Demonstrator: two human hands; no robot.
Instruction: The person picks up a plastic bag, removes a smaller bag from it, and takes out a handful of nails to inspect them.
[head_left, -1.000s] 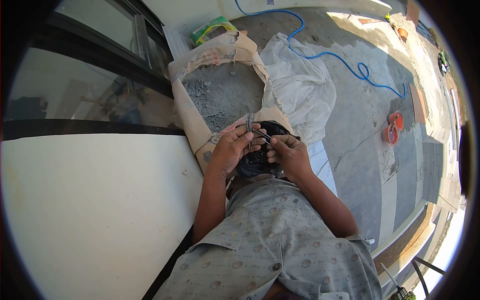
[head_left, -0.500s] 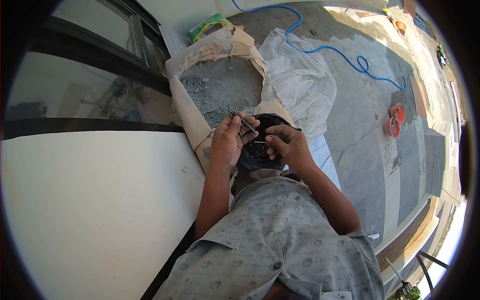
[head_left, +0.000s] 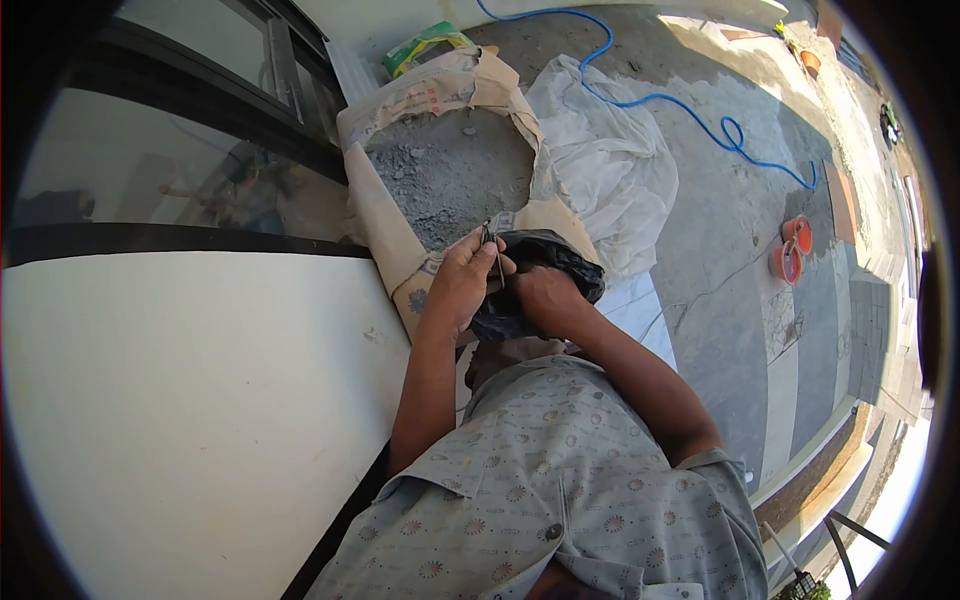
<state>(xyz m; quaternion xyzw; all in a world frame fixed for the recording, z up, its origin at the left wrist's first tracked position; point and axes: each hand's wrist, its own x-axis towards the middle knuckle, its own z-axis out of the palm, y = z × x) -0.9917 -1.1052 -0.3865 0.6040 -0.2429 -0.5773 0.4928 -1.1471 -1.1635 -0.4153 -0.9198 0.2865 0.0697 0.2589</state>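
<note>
Pinched in the fingers of my left hand point(head_left: 462, 285) are some thin metal nails point(head_left: 494, 240), held upright at the left edge of a black plastic bag point(head_left: 575, 258). My right hand point(head_left: 548, 300) reaches down into the bag's opening; its fingertips are hidden, so what they touch cannot be seen. Just beyond both hands stands a large torn paper sack point(head_left: 387, 212) holding grey powder with lumps point(head_left: 450, 170).
White plastic sheeting point(head_left: 615, 170) lies right of the sack. A blue hose point(head_left: 690, 108) curves over the concrete floor. Two red buckets point(head_left: 786, 263) stand at the right. A white wall surface point(head_left: 200, 400) and a dark-framed window point(head_left: 170, 165) are at the left.
My right hand has moved left and down into the black bag, where its fingers are now hidden. The nails in my left hand are now more upright and bunched together.
</note>
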